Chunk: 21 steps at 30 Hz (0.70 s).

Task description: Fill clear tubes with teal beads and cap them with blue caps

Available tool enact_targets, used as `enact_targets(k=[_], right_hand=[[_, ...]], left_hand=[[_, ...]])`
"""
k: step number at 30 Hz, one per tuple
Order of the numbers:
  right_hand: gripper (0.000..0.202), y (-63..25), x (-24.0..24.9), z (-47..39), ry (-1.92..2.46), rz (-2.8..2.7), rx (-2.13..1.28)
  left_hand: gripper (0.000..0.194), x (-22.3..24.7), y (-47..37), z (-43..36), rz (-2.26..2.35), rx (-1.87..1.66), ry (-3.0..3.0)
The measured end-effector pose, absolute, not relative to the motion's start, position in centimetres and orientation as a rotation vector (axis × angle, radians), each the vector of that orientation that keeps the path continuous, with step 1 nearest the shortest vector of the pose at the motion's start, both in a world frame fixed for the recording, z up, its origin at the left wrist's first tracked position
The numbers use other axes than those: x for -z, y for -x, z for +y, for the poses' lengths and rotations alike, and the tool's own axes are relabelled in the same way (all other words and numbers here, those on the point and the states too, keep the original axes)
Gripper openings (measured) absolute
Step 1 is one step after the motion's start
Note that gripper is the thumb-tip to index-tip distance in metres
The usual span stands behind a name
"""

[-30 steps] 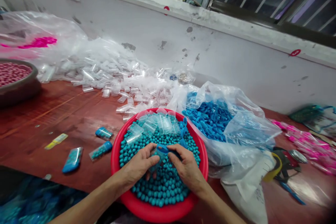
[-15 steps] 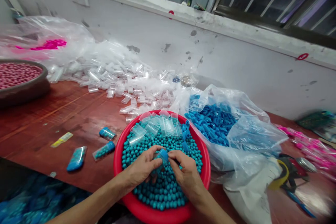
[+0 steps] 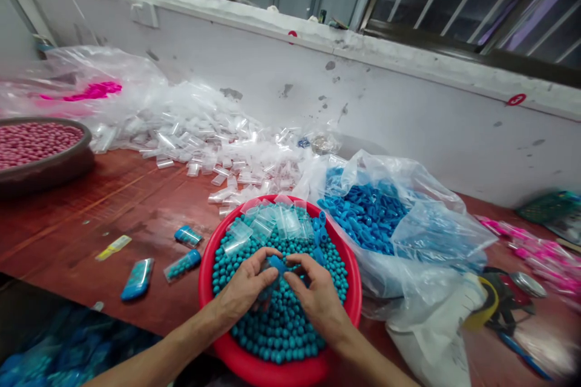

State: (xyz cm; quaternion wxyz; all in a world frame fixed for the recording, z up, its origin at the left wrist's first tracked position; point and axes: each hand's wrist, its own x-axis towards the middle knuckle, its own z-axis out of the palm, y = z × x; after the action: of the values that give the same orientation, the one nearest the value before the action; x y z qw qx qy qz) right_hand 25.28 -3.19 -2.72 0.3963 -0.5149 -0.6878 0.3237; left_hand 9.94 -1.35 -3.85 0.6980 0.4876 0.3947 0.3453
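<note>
Over a red basin (image 3: pixel 207 254) full of turquoise beads (image 3: pixel 276 332), both my hands meet at one small container. My left hand (image 3: pixel 249 281) is closed around its clear body, which the fingers mostly hide. A blue cap (image 3: pixel 276 263) shows at the top of that container. From the other side my right hand (image 3: pixel 315 290) pinches at the cap with thumb and forefinger. Several empty clear cases (image 3: pixel 288 221) lie on the beads at the far side of the basin, with a few loose blue caps (image 3: pixel 320 233) to their right.
Left of the basin lie three bead-filled containers (image 3: pixel 137 280) and a yellow-and-clear strip (image 3: pixel 113 248). Clear cases (image 3: pixel 236 163) are heaped behind. A plastic bag of blue caps (image 3: pixel 372 211) stands right, a bowl of pink beads (image 3: pixel 45 172) far left. Blue packs (image 3: pixel 68 344) fill the lower left.
The camera view has shifted slightly, so the scene sits a little lower. At the container, the blue cap has tilted and my right fingers have shifted around it.
</note>
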Motion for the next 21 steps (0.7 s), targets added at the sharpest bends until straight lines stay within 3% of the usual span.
enact_targets(k=[3, 6, 9, 13, 18, 21], right_hand=[[0.013, -26.4, 1.9, -2.5, 1.413, -1.552, -1.267], [0.017, -26.9, 1.2, -1.9, 1.410, -1.441, -1.424], [0.018, -26.9, 0.9, -1.5, 1.382, -1.424, -1.396], [0.038, -26.1, 1.1, -1.3, 1.331, -1.466, -1.274], [0.020, -25.5, 1.3, -2.1, 1.296, -1.988, -0.749], [0.037, -25.4, 1.4, -3.1, 1.317, -2.175, -0.727]], left_hand=[[0.037, 3.9, -9.9, -1.3, 0.857, -0.760, -1.080], [0.038, 4.0, -9.8, -1.3, 0.849, -0.751, -1.091], [0.037, 3.9, -9.8, -1.1, 0.877, -0.744, -1.136], [0.033, 3.6, -9.9, -1.1, 0.883, -0.699, -1.191], [0.046, 3.7, -9.9, -1.7, 0.948, -0.807, -1.197], [0.049, 3.9, -9.8, -1.8, 0.943, -0.820, -1.232]])
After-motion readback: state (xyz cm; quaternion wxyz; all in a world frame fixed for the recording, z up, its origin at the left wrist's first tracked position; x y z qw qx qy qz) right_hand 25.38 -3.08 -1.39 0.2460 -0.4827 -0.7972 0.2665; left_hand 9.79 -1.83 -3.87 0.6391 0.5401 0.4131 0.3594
